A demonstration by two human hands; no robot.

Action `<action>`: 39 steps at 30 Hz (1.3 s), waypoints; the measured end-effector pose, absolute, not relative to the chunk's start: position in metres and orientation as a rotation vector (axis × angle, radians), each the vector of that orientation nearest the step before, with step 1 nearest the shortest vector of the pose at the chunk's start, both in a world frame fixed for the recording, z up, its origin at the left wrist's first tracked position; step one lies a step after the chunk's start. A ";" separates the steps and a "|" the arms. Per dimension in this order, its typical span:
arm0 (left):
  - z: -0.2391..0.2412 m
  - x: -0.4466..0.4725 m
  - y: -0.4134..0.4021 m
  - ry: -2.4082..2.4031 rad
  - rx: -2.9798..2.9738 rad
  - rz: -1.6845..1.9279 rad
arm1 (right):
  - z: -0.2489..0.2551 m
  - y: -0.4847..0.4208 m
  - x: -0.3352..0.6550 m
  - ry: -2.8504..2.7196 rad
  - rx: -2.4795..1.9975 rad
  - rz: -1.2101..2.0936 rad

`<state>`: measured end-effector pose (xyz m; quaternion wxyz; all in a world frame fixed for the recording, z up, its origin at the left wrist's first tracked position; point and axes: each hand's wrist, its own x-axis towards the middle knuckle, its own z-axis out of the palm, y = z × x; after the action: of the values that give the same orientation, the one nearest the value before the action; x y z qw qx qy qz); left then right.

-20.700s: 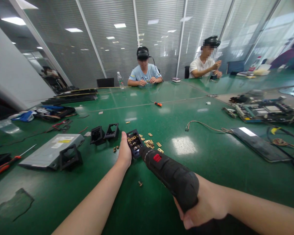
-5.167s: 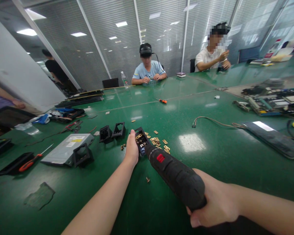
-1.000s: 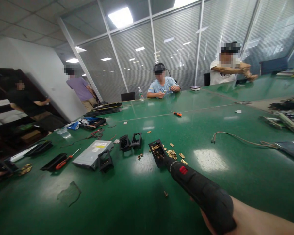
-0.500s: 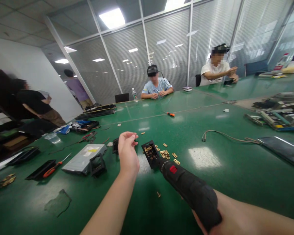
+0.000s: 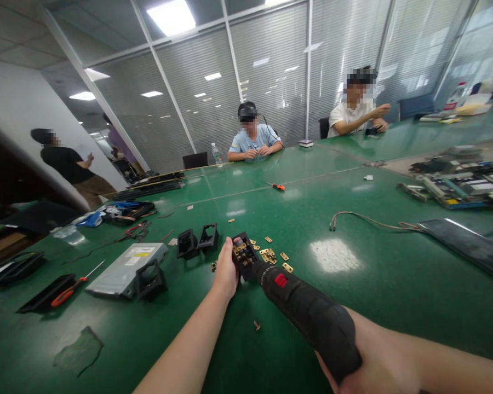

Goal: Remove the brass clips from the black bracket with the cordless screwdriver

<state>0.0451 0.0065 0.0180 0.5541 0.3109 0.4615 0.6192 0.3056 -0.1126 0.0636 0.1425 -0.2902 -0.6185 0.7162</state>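
My left hand point(image 5: 227, 275) is closed around the left side of a small black plastic housing point(image 5: 248, 272) with brass parts point(image 5: 241, 254) inside. A black cordless screwdriver point(image 5: 308, 314) with a red switch is held in my right hand point(image 5: 367, 350), whose fingers are mostly hidden behind the grip. The tool's nose meets the right edge of the housing; I cannot make out its bit. Several small brass plates point(image 5: 268, 255) lie just right of the housing. Nearer to me a single screw point(image 5: 257, 326) rests on the green table point(image 5: 296, 350).
Black frames point(image 5: 188, 244) stand beyond my left hand. To the left are a silver disc drive point(image 5: 125, 271), another black frame point(image 5: 150, 282) and an orange-handled screwdriver point(image 5: 68, 293). A cable point(image 5: 370, 216) and circuit boards point(image 5: 456, 186) lie right. Two people sit across.
My left hand has come down from open air beside the housing and closed on it, uncovering black frames behind. The view has shifted slightly; the screwdriver stays at the housing.
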 end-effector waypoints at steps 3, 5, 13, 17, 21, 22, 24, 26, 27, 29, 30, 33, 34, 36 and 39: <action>0.009 0.042 0.008 1.121 0.872 1.495 | 0.062 -0.113 0.307 -1.802 -0.869 2.074; 0.004 0.041 0.009 1.150 0.919 1.505 | 0.062 -0.114 0.307 -1.832 -0.878 2.058; 0.000 0.038 0.013 1.235 1.147 1.585 | 0.062 -0.114 0.313 -1.781 -0.863 2.098; 0.000 0.035 0.014 1.257 1.212 1.578 | 0.062 -0.114 0.316 -1.774 -0.845 2.076; 0.001 0.035 0.013 1.235 1.198 1.568 | 0.057 -0.113 0.314 -1.755 -0.801 2.102; 0.001 0.035 0.013 1.222 1.184 1.566 | 0.055 -0.113 0.313 -1.747 -0.790 2.106; 0.001 0.035 0.013 1.198 1.152 1.562 | 0.052 -0.113 0.311 -1.741 -0.764 2.088; 0.001 0.035 0.013 1.179 1.131 1.558 | 0.052 -0.113 0.308 -1.751 -0.739 2.062; 0.000 0.034 0.013 1.172 1.127 1.553 | 0.052 -0.113 0.308 -1.756 -0.731 2.055; -0.001 0.034 0.013 1.166 1.129 1.549 | 0.053 -0.113 0.307 -1.764 -0.723 2.041; -0.001 0.034 0.014 1.166 1.131 1.550 | 0.054 -0.113 0.307 -1.769 -0.718 2.029; -0.003 0.034 0.014 1.170 1.137 1.555 | 0.055 -0.114 0.307 -1.791 -0.703 1.991; -0.003 0.033 0.015 1.168 1.140 1.555 | 0.055 -0.114 0.307 -1.791 -0.703 1.992; -0.003 0.033 0.015 1.160 1.141 1.553 | 0.054 -0.114 0.307 -1.781 -0.701 2.005; -0.003 0.032 0.015 1.150 1.130 1.554 | 0.053 -0.114 0.307 -1.770 -0.686 2.014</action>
<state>0.0323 0.0155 -0.0034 0.4359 0.4543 0.4620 0.6246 0.3069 -0.1143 0.0533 0.1859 -0.2437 -0.6284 0.7150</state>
